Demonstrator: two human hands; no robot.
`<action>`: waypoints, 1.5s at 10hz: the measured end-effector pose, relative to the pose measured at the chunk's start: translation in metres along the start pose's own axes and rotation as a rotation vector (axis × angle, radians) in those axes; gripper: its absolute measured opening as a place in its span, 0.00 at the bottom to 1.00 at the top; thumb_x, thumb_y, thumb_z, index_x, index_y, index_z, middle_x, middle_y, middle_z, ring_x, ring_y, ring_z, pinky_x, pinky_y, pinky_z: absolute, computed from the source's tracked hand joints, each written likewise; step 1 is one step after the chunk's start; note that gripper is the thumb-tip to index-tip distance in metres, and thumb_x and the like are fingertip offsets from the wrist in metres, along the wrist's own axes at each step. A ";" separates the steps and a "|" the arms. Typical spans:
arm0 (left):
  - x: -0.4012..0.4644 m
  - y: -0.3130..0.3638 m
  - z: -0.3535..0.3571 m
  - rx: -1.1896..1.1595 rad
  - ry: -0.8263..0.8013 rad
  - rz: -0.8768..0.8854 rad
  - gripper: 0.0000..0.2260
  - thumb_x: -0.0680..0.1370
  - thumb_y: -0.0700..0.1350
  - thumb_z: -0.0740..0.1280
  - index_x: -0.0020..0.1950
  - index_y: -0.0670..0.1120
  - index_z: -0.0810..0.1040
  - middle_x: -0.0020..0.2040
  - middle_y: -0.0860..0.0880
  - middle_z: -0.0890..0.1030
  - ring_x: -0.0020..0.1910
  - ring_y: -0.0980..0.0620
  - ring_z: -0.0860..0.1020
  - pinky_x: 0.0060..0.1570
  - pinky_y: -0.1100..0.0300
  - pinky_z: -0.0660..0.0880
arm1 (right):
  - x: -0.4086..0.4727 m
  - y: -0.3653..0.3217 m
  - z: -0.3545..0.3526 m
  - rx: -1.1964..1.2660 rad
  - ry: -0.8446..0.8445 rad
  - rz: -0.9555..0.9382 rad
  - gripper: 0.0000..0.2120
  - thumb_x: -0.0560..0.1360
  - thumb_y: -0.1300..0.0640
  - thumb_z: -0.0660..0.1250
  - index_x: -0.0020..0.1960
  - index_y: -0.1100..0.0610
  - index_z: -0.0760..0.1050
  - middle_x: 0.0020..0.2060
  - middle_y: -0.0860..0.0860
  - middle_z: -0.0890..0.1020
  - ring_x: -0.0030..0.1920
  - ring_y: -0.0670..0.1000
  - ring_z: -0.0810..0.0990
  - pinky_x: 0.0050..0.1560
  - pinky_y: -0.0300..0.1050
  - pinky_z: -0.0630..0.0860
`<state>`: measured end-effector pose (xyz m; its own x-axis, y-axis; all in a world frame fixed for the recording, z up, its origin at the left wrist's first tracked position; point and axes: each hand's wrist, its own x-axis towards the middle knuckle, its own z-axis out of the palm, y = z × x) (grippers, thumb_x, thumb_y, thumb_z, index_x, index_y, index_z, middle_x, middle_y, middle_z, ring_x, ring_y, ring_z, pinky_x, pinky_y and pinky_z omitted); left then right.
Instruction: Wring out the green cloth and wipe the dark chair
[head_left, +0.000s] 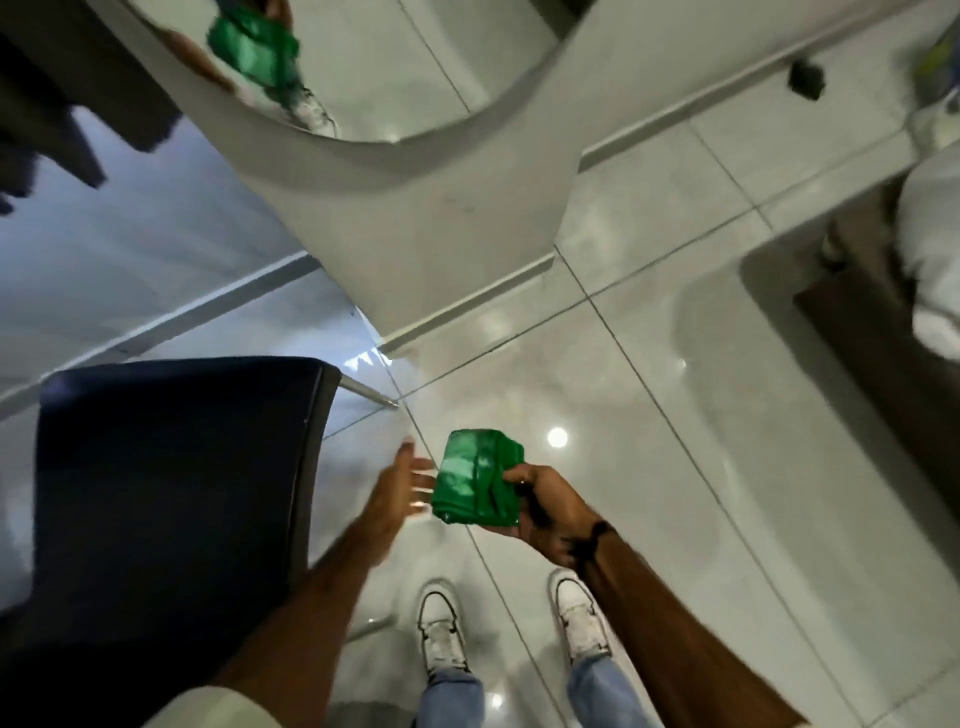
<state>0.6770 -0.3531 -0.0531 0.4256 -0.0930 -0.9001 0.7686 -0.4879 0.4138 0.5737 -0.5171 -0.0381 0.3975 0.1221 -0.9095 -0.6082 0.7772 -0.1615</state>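
While right hand (540, 506) clutches green cloth (475, 480), left hand (402, 480) spread loose; dark chair (171, 467) beside.

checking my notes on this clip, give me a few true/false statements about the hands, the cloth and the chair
1. The right hand holds the green cloth. True.
2. The cloth is spread flat on the dark chair. False: it is bunched in the right hand, over the tiled floor, clear of the chair.
3. The left hand is open, with nothing gripped in it. True.
4. The chair stands to the person's right. False: it is to their left.
5. The person wears white shoes. True.
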 end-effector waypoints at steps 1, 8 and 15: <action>-0.059 -0.018 0.050 -0.314 0.014 -0.046 0.15 0.83 0.47 0.62 0.56 0.37 0.82 0.52 0.35 0.84 0.43 0.41 0.82 0.44 0.55 0.79 | -0.046 0.000 -0.004 -0.161 0.099 -0.002 0.18 0.77 0.53 0.57 0.62 0.55 0.78 0.62 0.59 0.83 0.57 0.59 0.81 0.63 0.57 0.75; -0.365 -0.346 0.005 -1.383 0.654 0.106 0.27 0.68 0.20 0.66 0.67 0.28 0.73 0.57 0.34 0.78 0.52 0.39 0.78 0.47 0.52 0.78 | -0.175 0.305 0.096 -1.579 -0.230 -0.046 0.20 0.65 0.59 0.82 0.54 0.64 0.81 0.53 0.63 0.87 0.55 0.63 0.86 0.56 0.61 0.83; -0.367 -0.625 0.032 -0.829 0.772 -0.414 0.30 0.77 0.54 0.65 0.76 0.41 0.67 0.77 0.38 0.69 0.76 0.39 0.69 0.74 0.48 0.68 | -0.182 0.561 0.084 -1.837 -0.549 -0.303 0.11 0.68 0.56 0.77 0.50 0.50 0.83 0.52 0.58 0.87 0.44 0.53 0.83 0.47 0.53 0.83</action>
